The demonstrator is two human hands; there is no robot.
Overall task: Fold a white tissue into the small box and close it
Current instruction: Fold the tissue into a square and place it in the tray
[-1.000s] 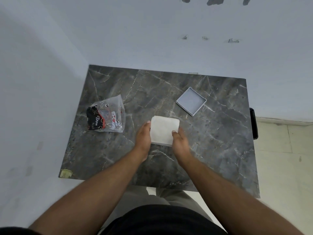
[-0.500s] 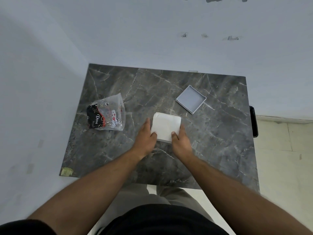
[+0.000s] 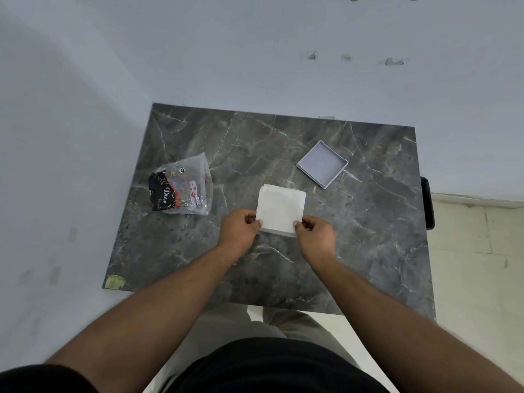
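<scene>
Folded white tissue (image 3: 281, 207) lies approx mid-counter, a squarish pad on the dark marble counter (image 3: 368, 236). Left hand (image 3: 239, 229) pinches its near-left corner, thumb on top; right hand (image 3: 316, 234) pinches the near-right corner the same way, so both are clamped on the tissue's near edge, far edge resting flat. Grey square box part (image 3: 322, 163), open side up, sits beyond & to the right of the tissue, near but apart; can't tell if it's base or lid. Clear plastic bag w/ Dove wrappers (image 3: 181, 190) lies well to the left.
</scene>
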